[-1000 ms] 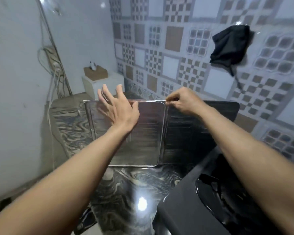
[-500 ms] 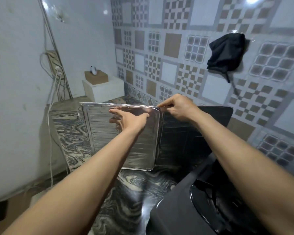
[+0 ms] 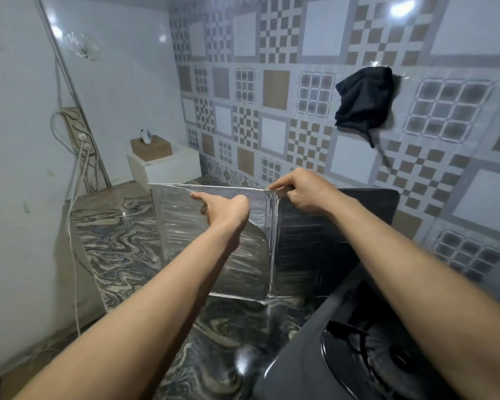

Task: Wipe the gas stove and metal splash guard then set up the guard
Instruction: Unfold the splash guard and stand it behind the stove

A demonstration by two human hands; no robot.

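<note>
The metal splash guard [image 3: 185, 226] stands upright on the marbled counter, its ribbed silver left panel swung toward me and a darker panel [image 3: 315, 243] running along the tiled wall. My left hand [image 3: 224, 207] grips the top edge of the silver panel. My right hand [image 3: 299, 190] pinches the top of the hinge between the two panels. The dark gas stove [image 3: 315, 356] sits at the lower right, its burner grate partly hidden by my right forearm.
A black cloth [image 3: 364, 101] hangs on the patterned tile wall above the guard. A white box with a brown tissue box [image 3: 152, 150] stands in the back corner. A power strip [image 3: 78, 131] with white cables hangs on the left wall. The marbled counter [image 3: 113, 241] stretches to the left.
My left hand went from flat and spread against the silver panel to gripping its top edge. That panel has swung toward me, so it looks narrower. My right hand stayed at the hinge.
</note>
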